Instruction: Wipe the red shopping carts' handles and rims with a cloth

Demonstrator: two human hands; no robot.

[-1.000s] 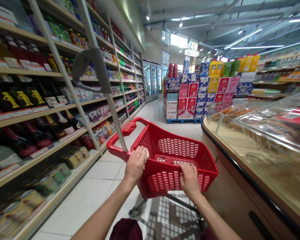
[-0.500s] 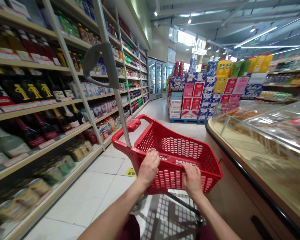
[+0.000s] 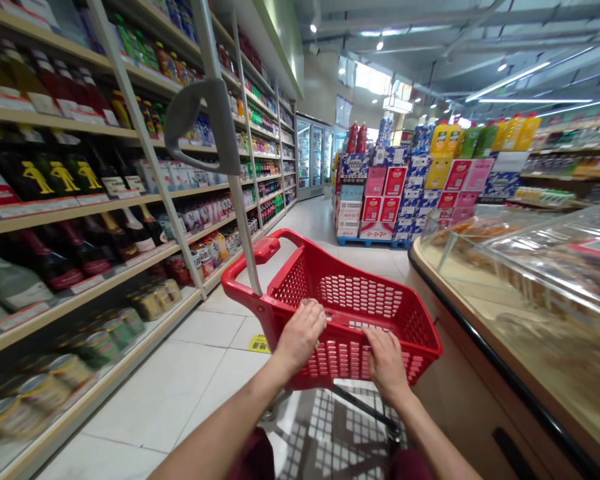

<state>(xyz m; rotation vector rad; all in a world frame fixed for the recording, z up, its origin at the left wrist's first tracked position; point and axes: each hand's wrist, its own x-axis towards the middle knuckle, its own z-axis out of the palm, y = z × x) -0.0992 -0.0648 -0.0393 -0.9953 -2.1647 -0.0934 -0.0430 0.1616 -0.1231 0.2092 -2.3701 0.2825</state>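
Note:
A red plastic shopping cart point(image 3: 350, 320) with lattice sides stands crosswise before me, its basket holding nothing that I can see. My left hand point(image 3: 304, 333) is closed over the near rim, close to the handle end. Farther right along that rim, my right hand point(image 3: 386, 357) has its fingers hooked over the edge. The undersides of both hands' fingers are partly hidden behind the rim. From the cart's handle end rises a metal pole with a grey loop grip point(image 3: 205, 127).
Shelves of bottles and cans point(image 3: 80, 200) run along the left. A glass-sided food counter point(image 3: 510, 320) with a black bumper edge lies close on the right. Ahead stands a stack of drink cartons point(image 3: 380, 193) on a blue pallet point(image 3: 365, 241). White floor tiles point(image 3: 180, 387) show at left.
My left hand has shifted slightly to the right along the rim. The right hand keeps its hold, and the cart sits almost the same in view.

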